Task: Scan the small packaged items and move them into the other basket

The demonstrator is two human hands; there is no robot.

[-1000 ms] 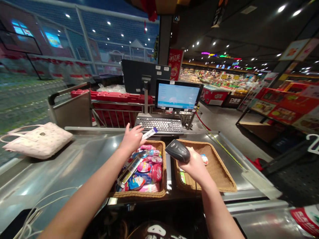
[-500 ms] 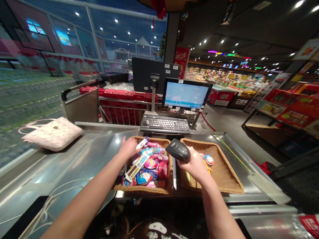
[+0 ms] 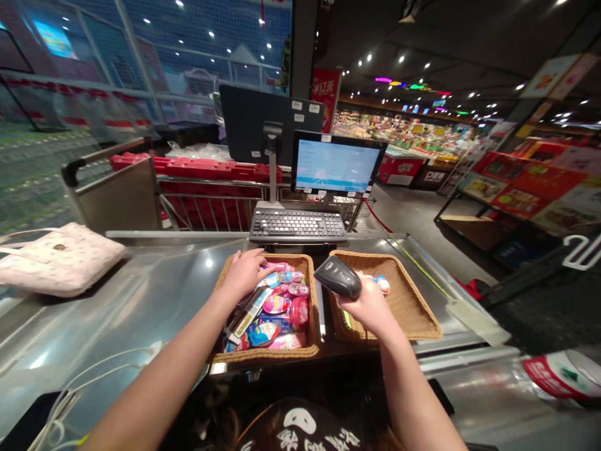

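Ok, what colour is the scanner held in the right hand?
The scanner is dark grey to black, seen best in the head view.

wicker baskets (image 3: 263, 356) 2 | scanner (image 3: 339, 276) 1 | keyboard (image 3: 297, 225) 1 | screens (image 3: 335, 164) 2 | handbag (image 3: 59, 258) 1

A black scanner (image 3: 339, 276) is gripped in the right hand (image 3: 370, 307); the left hand (image 3: 244, 274) is laid on packets (image 3: 277, 313) in the left wicker basket (image 3: 263, 355).

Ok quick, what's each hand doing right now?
Left hand: on the packets in the left basket; grip unclear.
Right hand: closed on the barcode scanner.
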